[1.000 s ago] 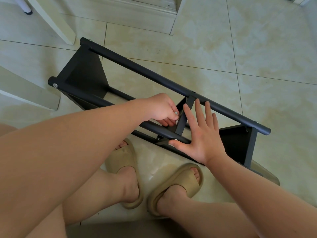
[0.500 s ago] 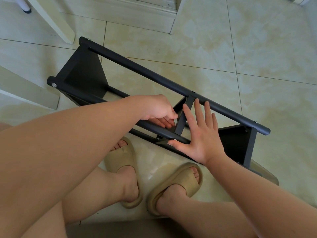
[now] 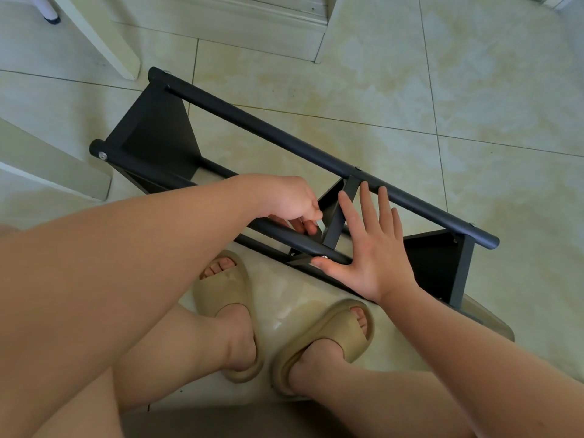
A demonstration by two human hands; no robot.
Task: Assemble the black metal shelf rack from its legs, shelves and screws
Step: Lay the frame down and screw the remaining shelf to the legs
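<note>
Black rack (image 3: 284, 141) beneath both hands (image 3: 292, 200) (image 3: 371, 251)

Left arm: bare, reaching in from lower left; left hand (image 3: 289, 199) knuckles up, fingers curled, tips pinching a small silvery piece (image 3: 319, 222). Right arm: bare, reaching in from lower right; right hand (image 3: 369, 251) palm down, flat, fingers straight and spread, thumb stretched leftward.

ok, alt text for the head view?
A black metal shelf rack lies on its side on a tiled floor. The left hand curls at the middle shelf joint, its hold hidden; the right hand presses flat beside it.
</note>
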